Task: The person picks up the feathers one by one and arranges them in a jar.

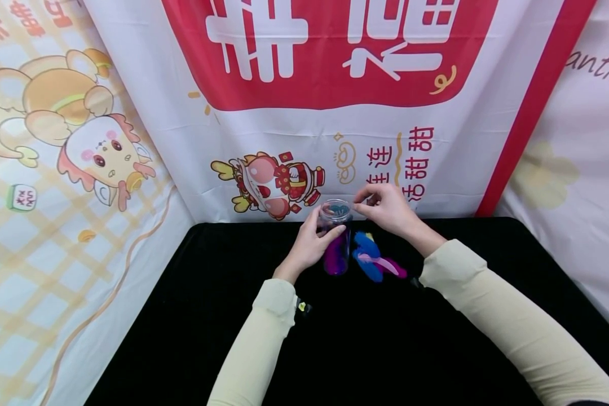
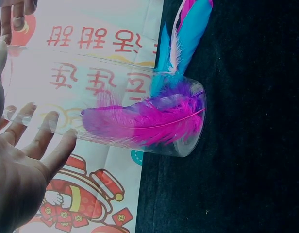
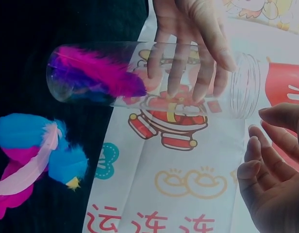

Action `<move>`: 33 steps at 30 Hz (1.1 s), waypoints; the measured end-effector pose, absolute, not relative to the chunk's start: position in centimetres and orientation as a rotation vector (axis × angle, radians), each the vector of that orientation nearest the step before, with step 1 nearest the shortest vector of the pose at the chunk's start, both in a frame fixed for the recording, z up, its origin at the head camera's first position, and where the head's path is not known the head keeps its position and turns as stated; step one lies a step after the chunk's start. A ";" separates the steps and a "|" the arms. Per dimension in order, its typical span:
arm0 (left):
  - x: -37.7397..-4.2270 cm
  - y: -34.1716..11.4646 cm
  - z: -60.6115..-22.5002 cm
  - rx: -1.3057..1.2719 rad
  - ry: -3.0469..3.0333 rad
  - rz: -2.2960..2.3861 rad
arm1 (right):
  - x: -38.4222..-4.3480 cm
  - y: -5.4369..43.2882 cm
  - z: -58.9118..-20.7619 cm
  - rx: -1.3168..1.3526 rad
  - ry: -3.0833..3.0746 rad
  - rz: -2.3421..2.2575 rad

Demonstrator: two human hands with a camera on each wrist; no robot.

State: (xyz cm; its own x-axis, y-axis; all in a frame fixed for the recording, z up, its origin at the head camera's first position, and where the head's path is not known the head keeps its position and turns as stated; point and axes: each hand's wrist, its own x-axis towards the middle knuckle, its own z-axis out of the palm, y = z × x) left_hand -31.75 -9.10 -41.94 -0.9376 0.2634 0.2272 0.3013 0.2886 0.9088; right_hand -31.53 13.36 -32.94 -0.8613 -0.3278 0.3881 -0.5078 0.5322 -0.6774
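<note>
Clear jar (image 1: 337, 256), upright toward the far edge of the black table (image 1: 223, 321); the left hand (image 1: 310, 243) grips its upper part, thumb opposite spread fingers, presumably to steady the open mouth. The right hand (image 1: 385, 211) is just beside the rim, fingers bent, thumb and forefinger close, with nothing between them that I can see. Pink and purple feathers (image 2: 144, 124) lie inside; loose feathers (image 1: 369, 256) lie beside the jar, apparently for easy reach.
</note>
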 end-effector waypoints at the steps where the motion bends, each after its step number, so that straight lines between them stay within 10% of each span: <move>1: -31.8 -9.1 -42.0 -0.547 -2.494 -1.772 | -31.5 13.4 -33.0 0.710 -2.555 1.240; 33: -31.6 -9.1 -42.0 -0.560 -2.487 -1.733 | -31.2 16.3 -35.2 0.569 -2.685 1.225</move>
